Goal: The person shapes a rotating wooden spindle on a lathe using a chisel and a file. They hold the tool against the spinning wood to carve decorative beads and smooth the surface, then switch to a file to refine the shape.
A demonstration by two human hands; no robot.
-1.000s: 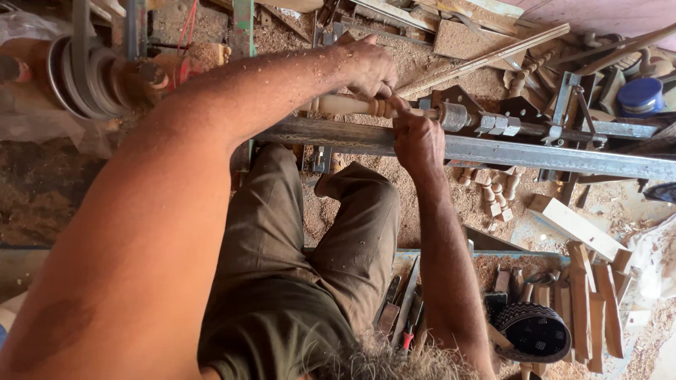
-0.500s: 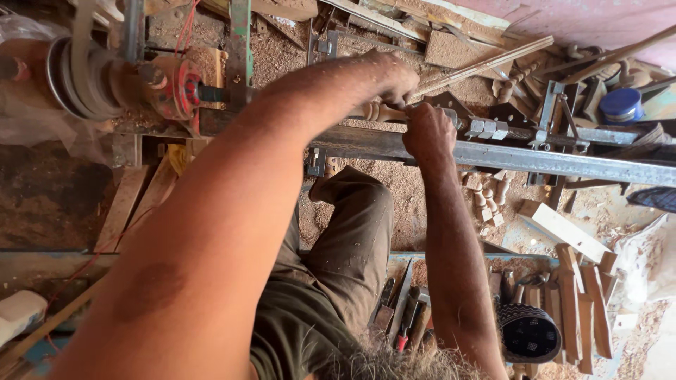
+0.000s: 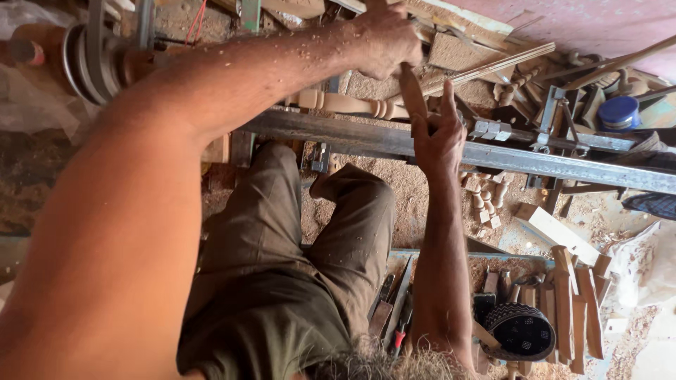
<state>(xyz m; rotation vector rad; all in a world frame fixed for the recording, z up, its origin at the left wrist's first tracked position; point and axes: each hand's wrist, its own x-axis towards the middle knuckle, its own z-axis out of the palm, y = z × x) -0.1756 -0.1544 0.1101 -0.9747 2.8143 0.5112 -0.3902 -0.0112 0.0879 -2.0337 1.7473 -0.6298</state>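
Note:
My left hand (image 3: 384,39) is closed over the far end of a long brown turning tool (image 3: 414,95), beyond the lathe. My right hand (image 3: 440,134) grips the same tool lower down, thumb raised, just over the steel lathe bed (image 3: 535,160). A pale turned wooden spindle (image 3: 345,104) with beads and coves lies mounted along the lathe to the left of the tool. Sawdust clings to my left forearm. The tool's tip is hidden behind my right hand.
A belt pulley (image 3: 91,53) sits at the lathe's left end. Small turned pieces (image 3: 486,200) and wood offcuts (image 3: 556,232) lie on the shaving-covered floor. Wooden blanks (image 3: 570,302), a black patterned object (image 3: 521,331) and hand tools (image 3: 394,317) lie by my right knee. A blue lid (image 3: 618,111) sits far right.
The view has swung left and closer. My left hand has lifted away from the right hand toward the far side, exposing the tool between them and the spindle.

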